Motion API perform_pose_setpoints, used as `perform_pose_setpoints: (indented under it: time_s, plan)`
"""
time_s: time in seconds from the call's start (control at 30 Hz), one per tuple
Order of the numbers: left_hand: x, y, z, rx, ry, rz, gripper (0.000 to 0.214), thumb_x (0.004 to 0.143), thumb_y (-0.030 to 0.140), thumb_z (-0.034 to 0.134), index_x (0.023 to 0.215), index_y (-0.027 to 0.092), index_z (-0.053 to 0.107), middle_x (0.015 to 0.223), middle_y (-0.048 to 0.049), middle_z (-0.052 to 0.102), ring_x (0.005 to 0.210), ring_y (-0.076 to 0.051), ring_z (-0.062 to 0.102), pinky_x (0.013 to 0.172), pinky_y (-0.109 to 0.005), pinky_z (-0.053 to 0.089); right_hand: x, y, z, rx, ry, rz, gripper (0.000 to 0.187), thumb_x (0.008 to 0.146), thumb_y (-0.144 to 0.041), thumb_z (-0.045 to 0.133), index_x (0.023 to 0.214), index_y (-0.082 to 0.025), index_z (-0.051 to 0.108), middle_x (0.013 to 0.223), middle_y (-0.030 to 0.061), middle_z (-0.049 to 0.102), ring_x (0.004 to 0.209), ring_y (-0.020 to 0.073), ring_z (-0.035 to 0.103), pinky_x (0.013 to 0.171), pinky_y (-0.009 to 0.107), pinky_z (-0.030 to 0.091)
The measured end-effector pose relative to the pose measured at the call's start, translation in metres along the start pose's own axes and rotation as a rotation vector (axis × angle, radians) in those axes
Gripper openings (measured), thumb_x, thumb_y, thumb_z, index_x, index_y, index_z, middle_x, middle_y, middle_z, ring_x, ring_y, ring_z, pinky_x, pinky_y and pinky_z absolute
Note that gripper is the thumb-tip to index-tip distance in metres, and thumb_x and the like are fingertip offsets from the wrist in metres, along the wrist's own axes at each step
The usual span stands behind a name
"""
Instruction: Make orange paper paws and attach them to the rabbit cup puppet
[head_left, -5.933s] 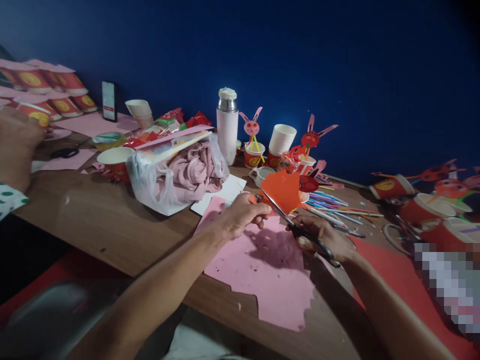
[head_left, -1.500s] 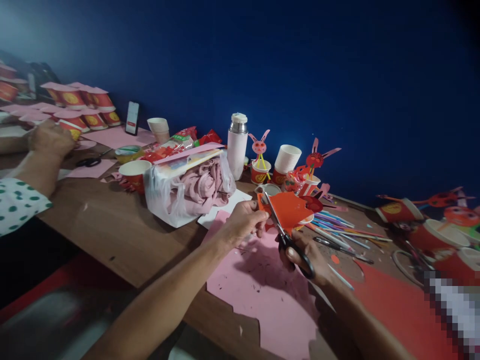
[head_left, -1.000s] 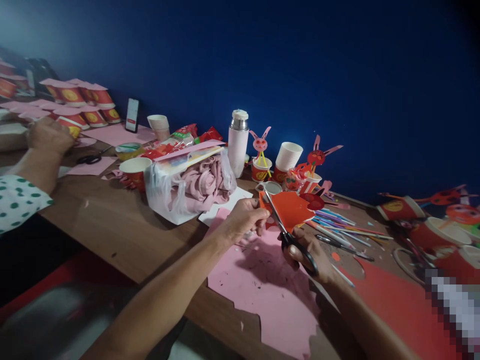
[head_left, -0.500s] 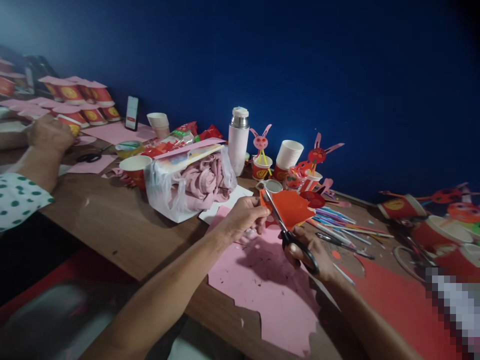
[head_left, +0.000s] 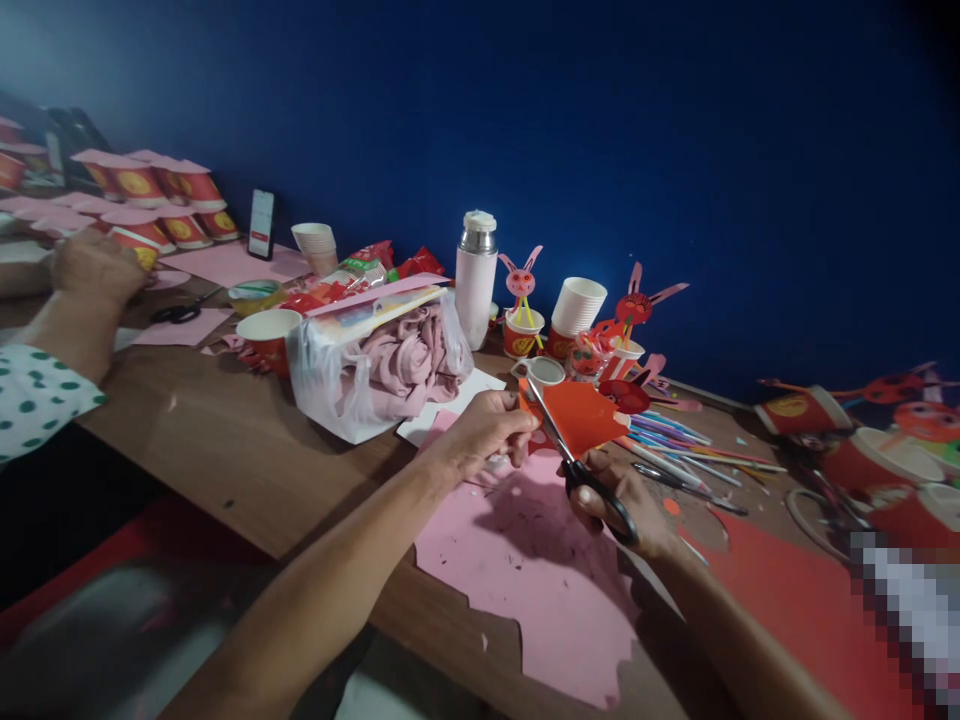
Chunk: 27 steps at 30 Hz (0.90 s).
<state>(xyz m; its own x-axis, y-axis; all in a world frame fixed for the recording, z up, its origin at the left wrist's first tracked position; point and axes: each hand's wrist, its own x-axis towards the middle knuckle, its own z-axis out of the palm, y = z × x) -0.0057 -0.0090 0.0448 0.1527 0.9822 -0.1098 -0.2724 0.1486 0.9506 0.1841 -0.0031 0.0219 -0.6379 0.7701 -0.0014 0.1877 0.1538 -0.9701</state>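
Note:
An orange-red sheet of paper is pinched at its left edge by my left hand. My right hand grips the black-handled scissors, whose blades lie across the sheet close to my left fingers. Below both hands a pink paper sheet with ragged edges lies on the table, scattered with small dark scraps. Just beyond the orange-red paper stands a small white cup or lid with a ring handle.
A plastic bag of pink cloth, a thermos and stacked paper cups stand behind. Several coloured sticks and rabbit-faced cups lie to the right. At the left, another person's hand is by pink-topped cups. A phone leans upright.
The view has shifted very slightly. My hands, the scissors and the orange-red paper stay almost in place, with the paper's right part tilted a little differently.

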Motion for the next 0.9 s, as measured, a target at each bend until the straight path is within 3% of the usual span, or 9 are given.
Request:
perform_pose_setpoints:
  time_s: [0.6, 0.9]
  plan:
    - [0.0003, 0.0027, -0.0070, 0.040, -0.078, -0.033, 0.014, 0.060, 0.016, 0.055, 0.051, 0.015, 0.044, 0.038, 0.0087, 0.039, 0.030, -0.001, 0.026, 0.036, -0.019, 0.041, -0.0002, 0.0036, 0.0005, 0.073, 0.003, 0.062, 0.043, 0.059, -0.053, 0.067, 0.071, -0.018, 0.045, 0.043, -0.0071, 0.046, 0.033, 0.0060, 0.039, 0.034, 0.019, 0.028]
    - [0.0018, 0.0023, -0.0086, 0.030, -0.066, -0.041, 0.014, 0.064, 0.011, 0.052, 0.052, 0.015, 0.045, 0.039, 0.0081, 0.040, 0.030, -0.003, 0.035, 0.036, -0.018, 0.038, -0.0002, 0.0010, 0.0030, 0.040, 0.023, 0.094, 0.043, 0.059, -0.047, 0.068, 0.072, -0.021, 0.036, 0.044, -0.0078, 0.048, 0.036, 0.0073, 0.043, 0.036, 0.019, 0.032]
